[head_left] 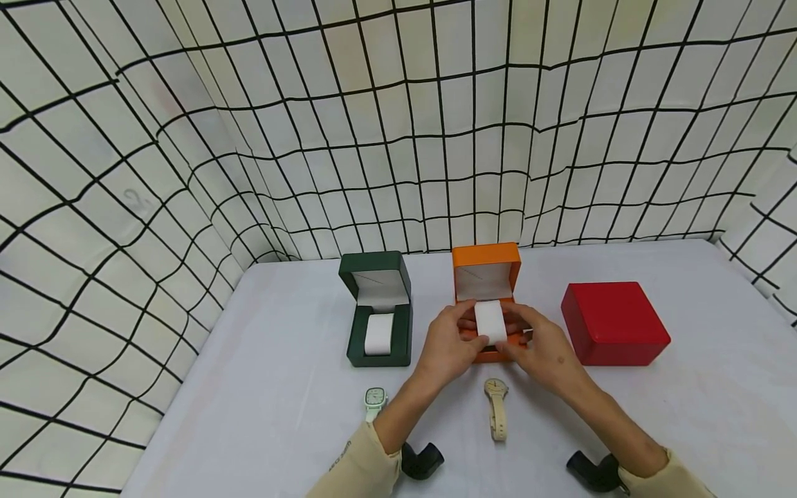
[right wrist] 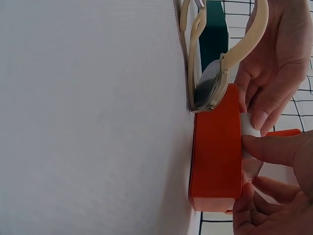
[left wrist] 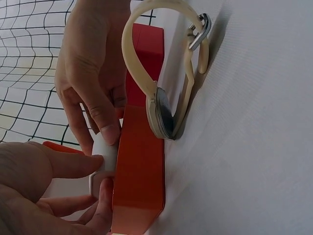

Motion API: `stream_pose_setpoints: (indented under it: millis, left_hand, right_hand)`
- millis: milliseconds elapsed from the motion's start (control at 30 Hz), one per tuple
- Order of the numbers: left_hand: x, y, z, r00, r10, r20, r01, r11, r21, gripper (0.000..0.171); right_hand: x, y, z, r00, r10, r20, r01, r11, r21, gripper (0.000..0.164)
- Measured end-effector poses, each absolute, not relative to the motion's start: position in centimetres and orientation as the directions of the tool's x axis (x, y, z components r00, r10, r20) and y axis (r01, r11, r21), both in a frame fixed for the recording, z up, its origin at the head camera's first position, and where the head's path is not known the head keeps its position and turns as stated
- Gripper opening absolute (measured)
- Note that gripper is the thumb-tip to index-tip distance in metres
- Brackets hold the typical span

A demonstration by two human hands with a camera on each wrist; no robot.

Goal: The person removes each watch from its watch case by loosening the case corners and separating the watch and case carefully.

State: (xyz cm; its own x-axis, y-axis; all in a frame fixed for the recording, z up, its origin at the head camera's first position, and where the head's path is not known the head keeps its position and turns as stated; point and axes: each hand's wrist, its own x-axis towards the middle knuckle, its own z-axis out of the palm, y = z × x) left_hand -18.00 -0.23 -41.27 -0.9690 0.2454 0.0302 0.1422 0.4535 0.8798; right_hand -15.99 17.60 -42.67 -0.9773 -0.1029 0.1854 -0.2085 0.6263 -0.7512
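Both hands hold a white watch cushion (head_left: pixel 490 322) at the mouth of an open orange watch box (head_left: pixel 487 257). My left hand (head_left: pixel 450 342) pinches the cushion's left side, and my right hand (head_left: pixel 543 346) grips its right side. In the left wrist view, thumbs and fingertips meet the white cushion (left wrist: pixel 103 155) just over the orange box's front wall (left wrist: pixel 139 171). A cream-strapped watch (head_left: pixel 496 404) lies on the table in front of the box, its strap looped and buckled in the right wrist view. The lower part of the cushion is hidden behind the box wall in both wrist views.
Left of the orange box stands an open green watch box (head_left: pixel 359 346) with a white cushion (head_left: pixel 378 334) inside. A closed red box (head_left: pixel 616 323) sits at the right. A mint-green watch (head_left: pixel 375 398) lies beside my left forearm. Black netting (head_left: pixel 398 142) rises behind the white table (head_left: pixel 280 387).
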Motion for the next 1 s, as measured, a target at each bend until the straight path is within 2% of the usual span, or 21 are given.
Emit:
stream_pose_setpoints:
  millis: [367,1000]
  left_hand:
    - [-18.15,-0.29,-41.43,-0.968,0.248,0.034,0.151,0.473,0.868,0.061]
    - [-18.25,-0.13,-41.53,-0.971,0.24,0.012,0.137,0.511,0.849,0.063]
  right_hand:
    - [-15.97,17.64,-42.64,-0.972,-0.124,0.2,-0.232,0.651,-0.723,0.06]
    - [-16.13,17.43,-42.6,-0.984,-0.106,0.141,-0.176,0.653,-0.737,0.054]
